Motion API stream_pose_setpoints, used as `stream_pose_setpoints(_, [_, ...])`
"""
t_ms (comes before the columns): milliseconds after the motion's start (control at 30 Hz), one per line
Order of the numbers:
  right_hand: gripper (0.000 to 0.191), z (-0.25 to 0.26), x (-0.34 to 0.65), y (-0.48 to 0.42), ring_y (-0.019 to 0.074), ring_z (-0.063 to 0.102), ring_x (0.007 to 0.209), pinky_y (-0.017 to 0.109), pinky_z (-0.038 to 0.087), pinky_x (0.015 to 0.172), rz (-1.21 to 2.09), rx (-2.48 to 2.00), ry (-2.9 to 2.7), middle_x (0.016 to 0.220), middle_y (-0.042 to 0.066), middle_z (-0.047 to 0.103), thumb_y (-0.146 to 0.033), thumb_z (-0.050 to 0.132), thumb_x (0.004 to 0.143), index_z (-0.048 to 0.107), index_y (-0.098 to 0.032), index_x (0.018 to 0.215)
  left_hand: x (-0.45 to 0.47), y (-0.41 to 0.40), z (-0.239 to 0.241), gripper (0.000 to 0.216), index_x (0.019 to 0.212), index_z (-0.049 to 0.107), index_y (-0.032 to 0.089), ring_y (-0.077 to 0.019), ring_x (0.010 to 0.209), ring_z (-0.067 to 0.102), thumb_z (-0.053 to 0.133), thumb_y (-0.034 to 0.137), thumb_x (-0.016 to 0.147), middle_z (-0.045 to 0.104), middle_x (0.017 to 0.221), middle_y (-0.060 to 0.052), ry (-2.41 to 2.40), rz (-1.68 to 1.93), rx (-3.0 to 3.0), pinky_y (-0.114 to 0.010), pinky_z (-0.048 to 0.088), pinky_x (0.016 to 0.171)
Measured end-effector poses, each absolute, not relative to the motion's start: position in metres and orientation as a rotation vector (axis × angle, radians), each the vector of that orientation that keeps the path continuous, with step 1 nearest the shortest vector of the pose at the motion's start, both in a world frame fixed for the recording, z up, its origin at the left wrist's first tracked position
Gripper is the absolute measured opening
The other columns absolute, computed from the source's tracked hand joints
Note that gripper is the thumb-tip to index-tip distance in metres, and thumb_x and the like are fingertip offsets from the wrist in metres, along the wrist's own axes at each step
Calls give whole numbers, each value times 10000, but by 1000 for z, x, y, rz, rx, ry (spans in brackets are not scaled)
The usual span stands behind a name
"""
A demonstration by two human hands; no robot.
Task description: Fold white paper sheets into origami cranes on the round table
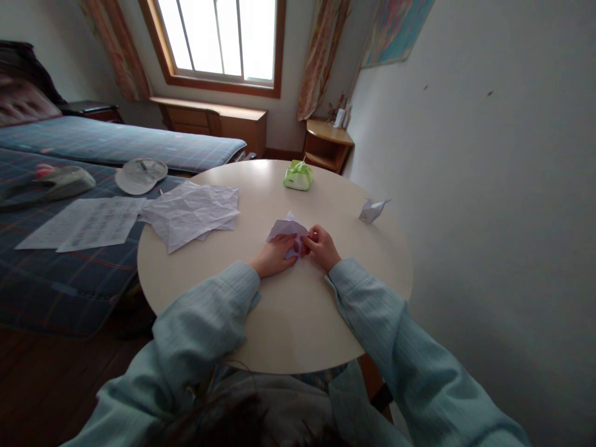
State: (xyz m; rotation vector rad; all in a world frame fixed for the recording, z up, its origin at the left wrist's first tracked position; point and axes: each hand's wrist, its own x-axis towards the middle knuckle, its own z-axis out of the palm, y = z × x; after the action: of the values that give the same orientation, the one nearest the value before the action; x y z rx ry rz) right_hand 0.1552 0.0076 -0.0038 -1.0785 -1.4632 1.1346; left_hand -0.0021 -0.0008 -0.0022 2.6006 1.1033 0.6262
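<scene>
A partly folded sheet of white paper (289, 226) lies on the round table between my hands, one small point sticking up at its far side. My left hand (275, 256) rests across the paper with its fingers stretched out flat, pressing it to the table. At the paper's right edge, my right hand (320, 247) pinches it between thumb and fingers. The near part of the paper is half hidden by my fingers. Off to the right stands a folded paper figure (372, 210) with pointed ends, touched by neither hand.
On the round white table (298, 329), creased paper sheets (195, 211) lie at the left and a green tissue pack (298, 176) at the back. Printed sheets (93, 225) and a pale cap (141, 175) are on the bed (60, 292). The wall (488, 205) borders the right side.
</scene>
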Motion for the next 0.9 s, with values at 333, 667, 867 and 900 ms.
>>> stream_pose_setpoints(333, [356,-3,156,8,120,536,402,247,445,440,1175,-1031,-1400,448,-91,542,-396,590,630,278,-234,686,-2,-1,-1,235,801,549,160,-212,1078,467,471,381,781,516,1185,-102,1089,639,2568,-357,347,967])
stream_pose_setpoints(667, [412,-3,155,8,132,558,420,280,486,472,1205,-1025,-1370,461,-94,553,-441,616,612,265,-241,689,-1,-1,-1,160,777,534,168,-206,1076,466,458,308,786,567,1084,-93,1072,666,2568,-346,359,952])
stream_pose_setpoints(867, [431,-5,155,9,137,569,435,288,498,480,1175,-1048,-1382,486,-81,571,-466,628,597,273,-239,685,-1,2,-4,114,789,537,154,-204,1029,474,478,244,752,563,1052,-100,1063,687,2556,-346,368,936])
stream_pose_setpoints(900, [433,-5,155,9,135,568,434,289,499,482,1168,-1050,-1383,490,-80,572,-471,630,595,275,-239,685,-1,2,-4,110,797,537,152,-206,1031,470,487,233,741,560,1051,-101,1060,687,2554,-349,365,937])
